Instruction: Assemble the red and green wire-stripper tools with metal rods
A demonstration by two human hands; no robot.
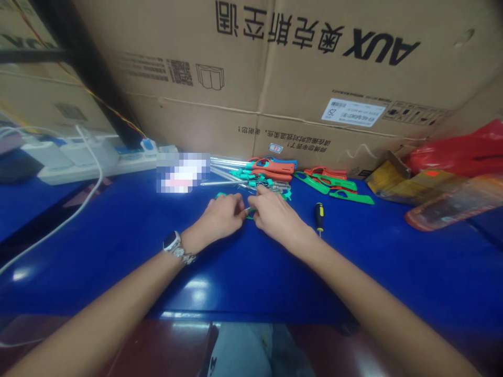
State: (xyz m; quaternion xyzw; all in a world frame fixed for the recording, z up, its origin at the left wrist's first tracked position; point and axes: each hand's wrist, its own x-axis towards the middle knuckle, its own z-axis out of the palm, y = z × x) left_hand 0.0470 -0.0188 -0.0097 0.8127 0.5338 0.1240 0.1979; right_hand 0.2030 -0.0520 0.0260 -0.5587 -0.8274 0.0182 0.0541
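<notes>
My left hand (222,217), with a watch (172,241) on its wrist, is closed in a pinch over the blue table. Close beside it, my right hand (275,212) is bent with its fingers pressed together. A thin, pale metallic bit (247,209) shows between the fingertips of both hands; the rest of it is hidden. Some green plastic peeks out under and behind the fingers. Just past the hands lies a pile of long-nosed lighter parts: orange handles (273,166), metal tubes (220,183) and teal pieces (257,180).
Green and orange handle shells (351,197) lie right of the pile. A black-and-yellow screwdriver (319,212) rests near my right forearm. Plastic-wrapped packages (451,201) sit at the right. A power strip (78,167) with a white cable is at the left; a large cardboard box (251,110) stands behind.
</notes>
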